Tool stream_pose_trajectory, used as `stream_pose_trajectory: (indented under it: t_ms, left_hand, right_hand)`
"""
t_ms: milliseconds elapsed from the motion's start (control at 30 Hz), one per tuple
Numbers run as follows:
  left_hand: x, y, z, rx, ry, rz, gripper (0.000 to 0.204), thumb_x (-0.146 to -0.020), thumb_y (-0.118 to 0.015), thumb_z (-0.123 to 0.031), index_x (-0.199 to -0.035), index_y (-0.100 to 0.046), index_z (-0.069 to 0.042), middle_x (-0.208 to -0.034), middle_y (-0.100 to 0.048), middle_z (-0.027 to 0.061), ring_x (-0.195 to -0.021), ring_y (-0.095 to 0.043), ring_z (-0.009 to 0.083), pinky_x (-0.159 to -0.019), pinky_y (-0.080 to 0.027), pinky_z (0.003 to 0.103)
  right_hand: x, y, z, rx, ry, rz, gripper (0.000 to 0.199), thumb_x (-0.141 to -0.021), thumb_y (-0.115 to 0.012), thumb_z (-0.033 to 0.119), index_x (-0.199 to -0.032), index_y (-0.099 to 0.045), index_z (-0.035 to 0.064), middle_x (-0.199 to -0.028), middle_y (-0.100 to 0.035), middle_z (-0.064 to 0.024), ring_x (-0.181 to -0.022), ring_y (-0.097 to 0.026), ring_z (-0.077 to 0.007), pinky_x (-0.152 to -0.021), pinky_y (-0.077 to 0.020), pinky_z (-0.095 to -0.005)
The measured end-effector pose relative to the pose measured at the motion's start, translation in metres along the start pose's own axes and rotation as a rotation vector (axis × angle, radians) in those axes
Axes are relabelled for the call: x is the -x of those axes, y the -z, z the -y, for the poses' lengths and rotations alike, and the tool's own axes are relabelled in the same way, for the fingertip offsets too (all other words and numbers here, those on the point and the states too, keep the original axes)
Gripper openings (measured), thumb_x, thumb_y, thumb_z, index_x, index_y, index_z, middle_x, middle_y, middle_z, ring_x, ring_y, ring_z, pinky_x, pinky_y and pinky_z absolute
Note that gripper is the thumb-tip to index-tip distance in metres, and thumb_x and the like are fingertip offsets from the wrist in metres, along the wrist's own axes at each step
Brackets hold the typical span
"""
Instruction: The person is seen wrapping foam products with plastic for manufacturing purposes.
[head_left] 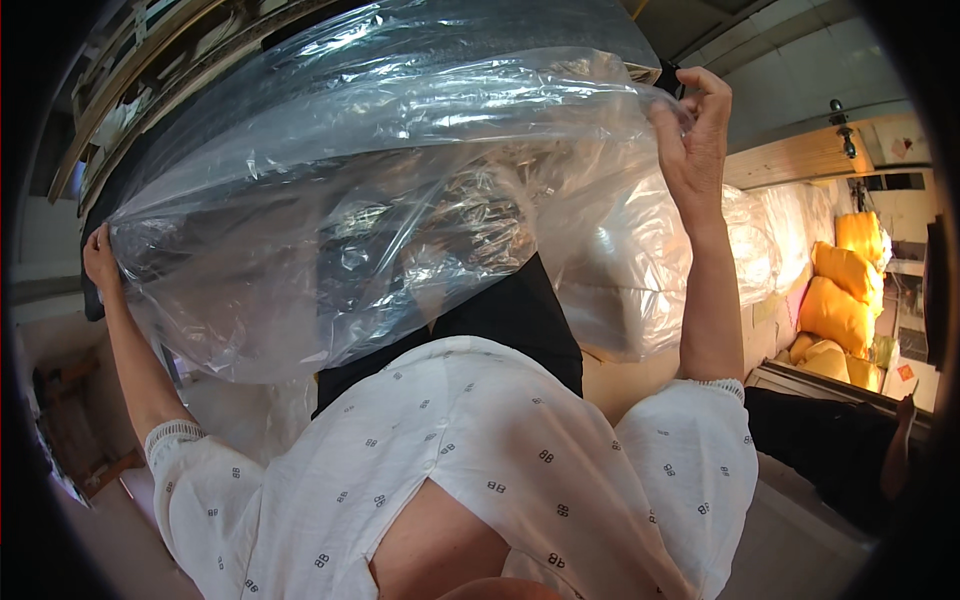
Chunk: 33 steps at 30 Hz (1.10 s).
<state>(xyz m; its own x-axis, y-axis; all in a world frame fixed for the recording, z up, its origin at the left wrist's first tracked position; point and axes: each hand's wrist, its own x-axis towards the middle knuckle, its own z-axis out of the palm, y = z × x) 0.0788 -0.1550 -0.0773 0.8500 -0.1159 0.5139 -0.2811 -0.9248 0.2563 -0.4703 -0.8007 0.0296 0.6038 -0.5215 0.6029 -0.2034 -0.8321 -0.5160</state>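
A wide sheet of clear plastic film [400,190] stretches across in front of me, wrinkled and shiny. My left hand [101,258] is closed on its left edge, at the far left. At the upper right my right hand [695,140] pinches the film's other end between thumb and fingers. Behind and partly under the film lies a broad dark panel-like piece [480,40] with a smooth surface. The film hangs down toward my waist, and my black trousers show through and below it.
Plastic-wrapped bulky goods [640,260] extend to the right. Beyond them are stacked yellow bundles [840,300] and a wooden board [790,155]. A person in dark clothing [820,440] is at the lower right. Wooden slats [130,90] stand at the upper left.
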Motion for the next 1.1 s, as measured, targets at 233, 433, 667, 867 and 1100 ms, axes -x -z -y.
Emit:
stream_pose_trajectory:
  t_ms: [233, 433, 667, 867, 1100]
  left_hand:
    - [0.008, 0.007, -0.016, 0.04, 0.036, -0.002, 0.04, -0.084, -0.056, -0.043, -0.101, -0.066, -0.008, -0.096, -0.065, 0.0113, -0.089, -0.061, 0.0252, -0.08, -0.044, 0.032]
    - [0.019, 0.017, -0.037, 0.112, 0.039, 0.002, 0.037, -0.085, -0.057, -0.039, -0.099, -0.066, -0.006, -0.094, -0.064, 0.0119, -0.089, -0.06, 0.0255, -0.08, -0.044, 0.031]
    - [0.032, 0.034, -0.051, 0.231, 0.145, -0.093, 0.037, -0.085, -0.061, -0.036, -0.104, -0.064, -0.004, -0.102, -0.063, 0.0091, -0.095, -0.059, 0.021, -0.085, -0.042, 0.029]
    - [0.051, 0.076, 0.006, 0.215, 0.015, -0.002, 0.029, -0.09, -0.055, -0.023, -0.108, -0.061, -0.002, -0.106, -0.061, 0.0075, -0.1, -0.055, 0.016, -0.09, -0.039, 0.026]
    - [0.093, 0.202, 0.122, 0.047, 0.219, -0.109, 0.034, -0.092, -0.053, -0.028, -0.115, -0.06, -0.005, -0.113, -0.061, 0.0044, -0.1, -0.057, 0.0133, -0.088, -0.042, 0.025]
  right_hand:
    - [-0.004, 0.013, -0.015, -0.219, -0.086, -0.091, 0.016, -0.087, -0.045, 0.002, -0.092, -0.061, 0.0035, -0.096, -0.06, -0.006, -0.092, -0.056, -0.017, -0.083, -0.0432, -0.0267]
    - [-0.062, 0.013, -0.008, -0.748, -0.441, 0.107, 0.021, -0.091, -0.046, 0.015, -0.099, -0.06, 0.0014, -0.079, -0.058, -0.0017, -0.072, -0.053, -0.0109, -0.066, -0.0421, -0.0234]
    - [-0.135, -0.106, -0.111, 0.151, -0.025, 0.184, 0.019, -0.084, -0.055, 0.025, -0.094, -0.063, 0.0112, -0.08, -0.062, -0.0125, -0.074, -0.061, -0.0289, -0.064, -0.0456, -0.0346]
    - [-0.158, -0.16, -0.11, 0.332, 0.067, 0.041, 0.019, -0.082, -0.058, 0.027, -0.084, -0.06, 0.0083, -0.085, -0.06, -0.0095, -0.081, -0.058, -0.0307, -0.067, -0.0448, -0.0373]
    - [-0.096, -0.143, -0.054, 0.044, 0.156, 0.306, 0.019, -0.079, -0.062, 0.025, -0.079, -0.06, 0.0059, -0.075, -0.057, -0.0077, -0.068, -0.055, -0.0251, -0.062, -0.0435, -0.0347]
